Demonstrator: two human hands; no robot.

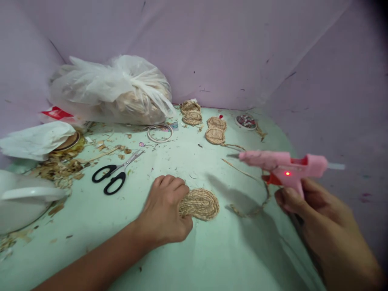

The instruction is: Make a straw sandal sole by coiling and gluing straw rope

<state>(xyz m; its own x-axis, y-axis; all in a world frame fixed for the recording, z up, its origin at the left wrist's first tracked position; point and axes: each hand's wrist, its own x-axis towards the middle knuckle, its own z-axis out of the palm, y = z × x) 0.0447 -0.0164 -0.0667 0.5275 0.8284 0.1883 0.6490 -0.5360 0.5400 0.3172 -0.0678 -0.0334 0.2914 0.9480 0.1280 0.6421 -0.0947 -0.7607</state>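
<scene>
My left hand (169, 208) grips the left end of an oval coiled, woven piece (203, 205) lying on the pale green table (212, 250); its fingers hide that end. Raised at the right, my right hand (315, 214) is closed round the handle of a pink glue gun (269, 159). The gun's nozzle points left, its red light is lit, and a clear glue stick juts out of the back. Beneath the gun a braided cord (257, 210) curves over the table, apart from the oval piece.
Black-handled scissors (117, 173) lie left of my left hand, near a white rounded object (24, 198) and plant scraps. Behind are a stuffed plastic bag (121, 93), a tape ring (159, 133), two woven pieces (191, 113) (216, 130) and a small bowl (246, 121).
</scene>
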